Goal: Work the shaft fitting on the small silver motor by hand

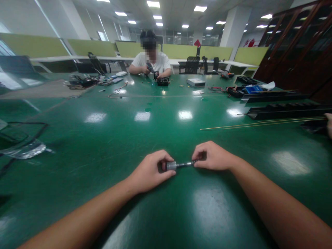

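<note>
Both my hands rest on the green table (pixel 103 145) near its front edge. My left hand (pixel 151 171) is closed around the thicker silver end of a small metal cylinder (pixel 171 165). A thin dark shaft (pixel 185 164) runs from that cylinder to the right. My right hand (pixel 211 156) pinches the far end of the shaft with thumb and fingers. The part lies level between the two hands, just above or on the table top.
A person sits across the table handling a tool over a black box (pixel 163 81). Thin rods (pixel 259 123) and long black trays (pixel 285 111) lie at right. Cables and clear plastic (pixel 24 148) sit at left. Tools and boxes (pixel 195 82) crowd the far side.
</note>
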